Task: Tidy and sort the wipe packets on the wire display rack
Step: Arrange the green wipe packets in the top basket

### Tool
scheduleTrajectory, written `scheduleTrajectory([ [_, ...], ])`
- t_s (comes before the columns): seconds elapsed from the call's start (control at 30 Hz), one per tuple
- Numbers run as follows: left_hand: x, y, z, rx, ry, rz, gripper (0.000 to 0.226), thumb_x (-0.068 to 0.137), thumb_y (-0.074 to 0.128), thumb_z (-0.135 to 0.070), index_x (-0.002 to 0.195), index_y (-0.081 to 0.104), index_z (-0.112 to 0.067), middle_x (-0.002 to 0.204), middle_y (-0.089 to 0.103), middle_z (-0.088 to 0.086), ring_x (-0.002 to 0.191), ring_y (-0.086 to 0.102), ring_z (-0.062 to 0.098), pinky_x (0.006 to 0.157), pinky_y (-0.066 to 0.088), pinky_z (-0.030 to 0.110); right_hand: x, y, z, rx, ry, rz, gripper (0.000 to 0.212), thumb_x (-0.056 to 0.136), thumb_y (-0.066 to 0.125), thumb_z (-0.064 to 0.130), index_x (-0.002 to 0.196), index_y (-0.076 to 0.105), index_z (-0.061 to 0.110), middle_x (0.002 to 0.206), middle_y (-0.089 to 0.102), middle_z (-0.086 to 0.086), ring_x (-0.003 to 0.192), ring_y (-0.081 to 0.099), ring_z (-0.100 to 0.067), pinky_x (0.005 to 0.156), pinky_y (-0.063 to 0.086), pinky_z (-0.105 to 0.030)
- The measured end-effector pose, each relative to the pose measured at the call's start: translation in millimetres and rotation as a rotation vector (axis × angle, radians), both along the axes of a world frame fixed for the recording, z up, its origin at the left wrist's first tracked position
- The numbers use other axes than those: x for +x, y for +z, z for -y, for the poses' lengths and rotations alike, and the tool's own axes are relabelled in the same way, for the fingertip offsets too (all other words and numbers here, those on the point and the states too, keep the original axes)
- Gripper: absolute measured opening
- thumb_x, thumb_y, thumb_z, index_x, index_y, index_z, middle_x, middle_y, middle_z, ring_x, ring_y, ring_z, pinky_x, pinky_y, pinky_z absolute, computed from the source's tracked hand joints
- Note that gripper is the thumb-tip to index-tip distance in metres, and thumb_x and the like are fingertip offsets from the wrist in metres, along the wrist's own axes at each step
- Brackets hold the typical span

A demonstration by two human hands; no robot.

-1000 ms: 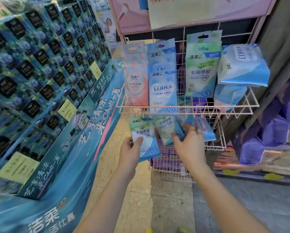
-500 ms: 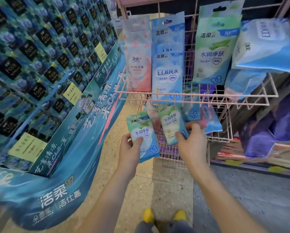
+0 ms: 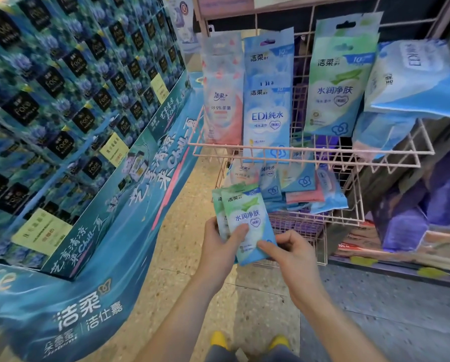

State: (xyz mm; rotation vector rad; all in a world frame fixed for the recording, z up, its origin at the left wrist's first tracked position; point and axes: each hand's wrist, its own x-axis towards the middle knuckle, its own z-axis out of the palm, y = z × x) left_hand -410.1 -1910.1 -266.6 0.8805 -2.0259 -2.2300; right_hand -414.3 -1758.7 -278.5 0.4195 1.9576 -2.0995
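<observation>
Head view: left hand [image 3: 220, 244] hides rear green packet [image 3: 218, 205] behind front packet [image 3: 250, 218].

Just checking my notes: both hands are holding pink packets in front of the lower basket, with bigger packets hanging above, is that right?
Not quite: the packets are green, not pink, as the head view shows. The left hand and right hand do hold them together in front of the lower basket, with bigger hanging packets above.
</observation>
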Motion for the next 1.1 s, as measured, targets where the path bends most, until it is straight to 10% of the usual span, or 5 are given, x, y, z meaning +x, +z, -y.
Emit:
scheduleTrajectory([
  [0.2,-2,4,30,-0.007,0.02,-0.022,0.051,0.088,0.083,-0.019,0.128,0.052,-0.014,0.12,0.073,0.005,0.101,0.078,0.021,0.072,0.066,0.038,-38,22,-7,0.296,-0.079,-0.15,0.008,0.086,0.077,0.016,0.091,0.073,0.011,0.084,0.075,-0.003,0.079,0.068,-0.019,0.08,0.056,-0.041],
  [0.43,-11,16,48,0.013,-0.089,-0.018,0.047,0.086,0.085,-0.019,0.122,0.056,-0.016,0.115,0.076,0.004,0.093,0.079,0.018,0.058,0.06,0.03,-142,25,-16,1.11,-0.131,0.023,0.096,0.074,0.064,0.078,0.137,0.054,0.006,0.138,0.054,-0.021,0.132,0.046,-0.037,0.107,0.035,-0.044],
  [0.57,-22,17,55,0.026,-0.133,-0.027,0.048,0.083,0.088,-0.021,0.12,0.058,-0.014,0.114,0.077,0.006,0.094,0.079,0.019,0.065,0.064,0.035,-147,31,-10,1.174,-0.192,0.113,0.092,0.073,0.068,0.076,0.139,0.055,0.012,0.15,0.044,-0.018,0.139,0.035,-0.037,0.11,0.03,-0.046],
  [0.93,-38,7,59,0.034,-0.25,-0.032,0.049,0.081,0.089,-0.022,0.118,0.058,-0.016,0.112,0.076,0.003,0.093,0.079,0.017,0.072,0.066,0.036,-29,45,5,-0.254,-0.356,0.062,0.038,0.086,0.073,0.005,0.122,0.06,0.003,0.107,0.076,-0.014,0.086,0.073,-0.025,0.067,0.056,-0.034],
  [1.1,-35,0,52,0.121,-0.342,-0.054,0.046,0.086,0.083,-0.011,0.125,0.06,-0.015,0.115,0.079,0.004,0.096,0.079,0.017,0.075,0.066,0.035,5,35,31,-0.217,-0.269,0.092,0.032,0.086,0.074,0.003,0.116,0.061,0.004,0.108,0.077,-0.014,0.094,0.075,-0.028,0.071,0.058,-0.033],
])
